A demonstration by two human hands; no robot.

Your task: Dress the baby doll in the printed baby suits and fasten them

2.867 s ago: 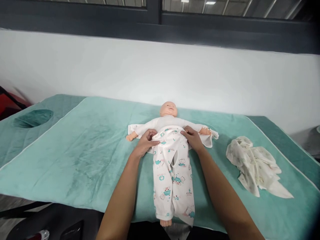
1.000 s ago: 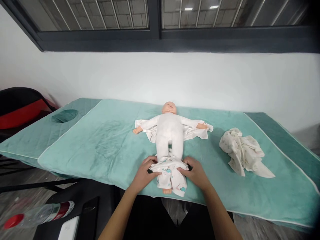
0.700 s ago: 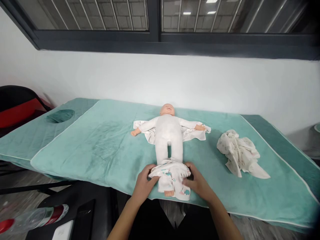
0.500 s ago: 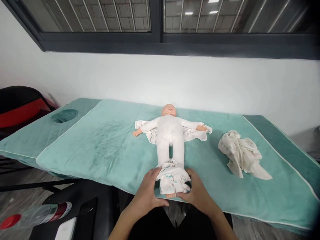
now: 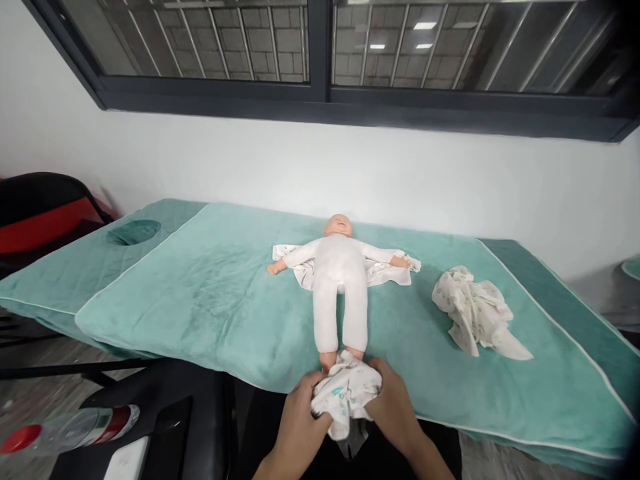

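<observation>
A baby doll point(image 5: 340, 267) with a white cloth body lies on its back, head toward the wall and feet at the near edge. Bunched at its feet is a pair of white printed baby pants point(image 5: 347, 390). My left hand point(image 5: 305, 417) grips the left side of the pants, thumb on top. My right hand point(image 5: 393, 403) is closed on their right side. The doll's ankles show above the cloth; its toes are partly hidden. Under the doll's back and arms a white printed shirt point(image 5: 385, 272) is spread.
A green padded bed point(image 5: 225, 287) with a face hole stands against the wall under a barred window. A crumpled pale cloth point(image 5: 477, 313) lies at right. On a black chair point(image 5: 200, 413) at lower left are a red-capped bottle point(image 5: 75, 427) and a white device point(image 5: 127, 460).
The pants have slid down from the doll's shins toward me, baring the lower legs and ankles. Both my hands have moved nearer with them, and the cloth is more bunched.
</observation>
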